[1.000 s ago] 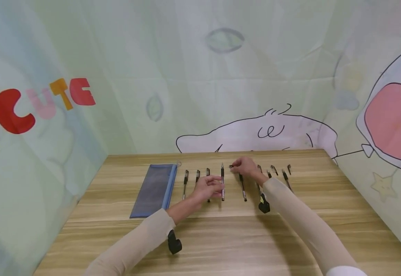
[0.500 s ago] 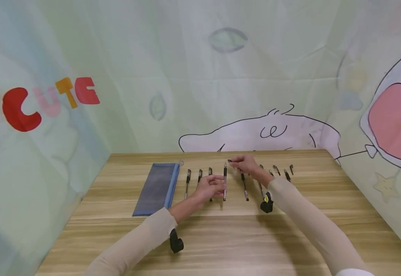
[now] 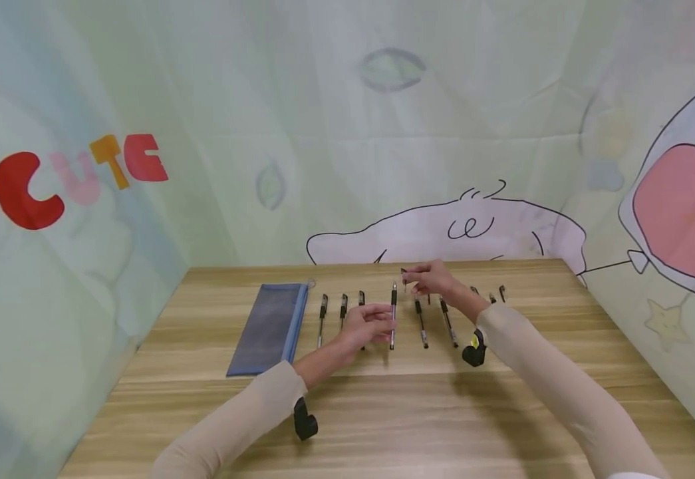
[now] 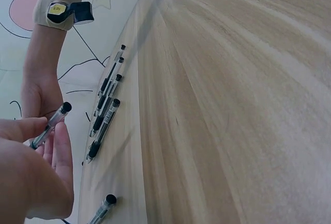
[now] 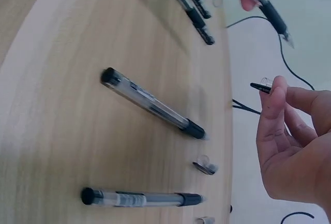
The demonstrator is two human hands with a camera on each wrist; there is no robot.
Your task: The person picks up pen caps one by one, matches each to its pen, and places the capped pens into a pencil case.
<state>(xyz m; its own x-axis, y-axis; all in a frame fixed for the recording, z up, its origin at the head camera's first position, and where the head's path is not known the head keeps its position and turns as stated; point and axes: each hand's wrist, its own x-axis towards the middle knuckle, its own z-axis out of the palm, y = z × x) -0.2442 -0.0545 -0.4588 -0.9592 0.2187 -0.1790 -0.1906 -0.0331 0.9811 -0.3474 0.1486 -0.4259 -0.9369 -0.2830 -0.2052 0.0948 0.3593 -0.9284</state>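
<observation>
In the head view my left hand [image 3: 364,326] pinches an uncapped gel pen [image 3: 393,318], tip pointing up and away. The same pen [image 4: 53,123] shows its black end plug in the left wrist view, between thumb and fingers. My right hand [image 3: 435,278] holds a small clear-and-black pen cap [image 3: 404,274] by thumb and fingertips, just beyond the pen's tip. The right wrist view shows the cap [image 5: 262,88] apart from the pen tip [image 5: 289,41]. To the right, uncapped pens [image 3: 421,322] lie on the table, with a loose cap [image 5: 205,166] beyond one.
Three capped pens [image 3: 322,319] lie in a row left of the held pen, one partly behind my left hand. A blue mesh zip pouch [image 3: 266,329] lies further left. Loose caps [image 3: 502,293] lie near the far right. A printed curtain [image 3: 347,133] surrounds the wooden table [image 3: 383,419].
My right hand has risen slightly and shifted right with the cap, which now stands more upright. The pen in my left hand has shifted slightly right.
</observation>
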